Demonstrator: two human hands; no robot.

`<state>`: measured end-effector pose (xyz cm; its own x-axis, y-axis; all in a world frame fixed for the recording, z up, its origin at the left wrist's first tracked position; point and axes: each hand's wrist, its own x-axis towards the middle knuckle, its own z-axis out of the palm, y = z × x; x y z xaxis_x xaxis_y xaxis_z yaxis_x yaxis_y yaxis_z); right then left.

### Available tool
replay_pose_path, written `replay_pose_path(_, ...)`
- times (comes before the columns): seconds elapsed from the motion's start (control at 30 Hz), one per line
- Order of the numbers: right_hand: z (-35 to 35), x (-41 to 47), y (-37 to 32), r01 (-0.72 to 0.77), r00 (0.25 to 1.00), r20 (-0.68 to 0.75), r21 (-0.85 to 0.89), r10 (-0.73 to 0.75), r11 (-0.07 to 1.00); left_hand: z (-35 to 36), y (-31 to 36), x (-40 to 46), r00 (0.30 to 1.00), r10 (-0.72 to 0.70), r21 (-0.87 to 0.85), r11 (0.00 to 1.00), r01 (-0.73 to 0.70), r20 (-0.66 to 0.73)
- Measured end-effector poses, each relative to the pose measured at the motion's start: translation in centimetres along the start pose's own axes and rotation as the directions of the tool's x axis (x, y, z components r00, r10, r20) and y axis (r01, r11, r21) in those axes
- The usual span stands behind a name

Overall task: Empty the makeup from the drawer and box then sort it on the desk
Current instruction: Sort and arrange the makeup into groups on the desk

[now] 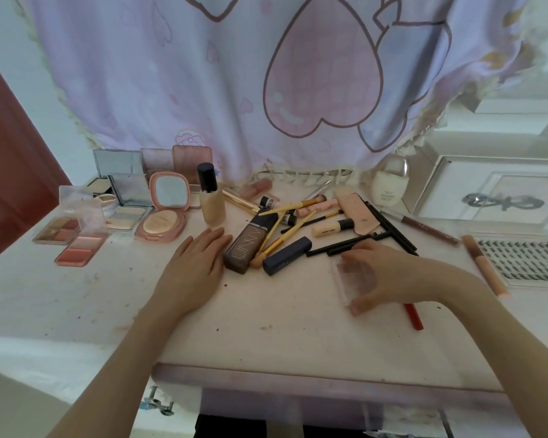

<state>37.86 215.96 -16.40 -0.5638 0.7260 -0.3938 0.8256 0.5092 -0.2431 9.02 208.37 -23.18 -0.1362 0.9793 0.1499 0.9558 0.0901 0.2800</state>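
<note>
The left hand (194, 267) lies flat on the surface (282, 336), its fingers straight and together, just beside a dark foundation bottle (250, 242) at the edge of a heap of brushes (293, 227) and black pencils (348, 245). The right hand (383, 276) curls its fingers and thumb round a small clear compact (356, 275) resting on the surface. Opened palettes (76, 238) and a round pink compact (162, 216) sit grouped at the far left.

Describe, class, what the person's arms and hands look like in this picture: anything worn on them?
Both forearms are bare, with no sleeves in view. The left hand and the right hand show no gloves, rings, watch or bracelets. The nails look short and unpainted.
</note>
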Motion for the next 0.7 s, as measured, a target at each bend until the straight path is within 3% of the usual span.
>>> replay_pose_path(0.2,0.4,-0.1,-0.6,0.029,0.991,-0.13,-0.052,-0.036,0.998,0.0,0.0,-0.1,1.0,0.002,-0.027,1.0,-0.003,-0.019)
replay_pose_path(0.3,0.5,-0.3,-1.5,0.071,0.954,-0.296,0.108,-0.037,0.992,0.0,-0.1,-0.4,0.993,-0.039,-0.192,0.981,0.017,-0.115)
replay_pose_path(0.4,0.6,-0.2,-3.0,0.144,0.906,-0.422,0.404,0.045,0.903,-0.7,0.2,-1.1,0.944,-0.227,-0.446,0.89,0.101,-0.24)
replay_pose_path(0.5,1.1,0.5,-4.6,0.174,0.922,-0.353,0.746,0.159,0.643,-1.2,1.4,-2.5,0.88,-0.297,-0.542,0.838,0.054,-0.372)
replay_pose_path(0.57,1.5,1.1,-5.5,0.182,0.955,-0.248,0.923,0.162,0.34,-1.7,3.1,-3.6,0.877,-0.226,-0.549,0.834,-0.051,-0.424)
replay_pose_path(0.63,1.9,1.7,-6.4,0.206,0.967,-0.208,0.978,0.148,0.023,-2.3,5.4,-4.6,0.883,-0.128,-0.563,0.809,-0.17,-0.451)
replay_pose_path(0.7,2.2,2.2,-7.5,0.257,0.953,-0.222,0.953,0.207,-0.159,-3.0,7.5,-5.3,0.884,-0.054,-0.594,0.76,-0.265,-0.464)
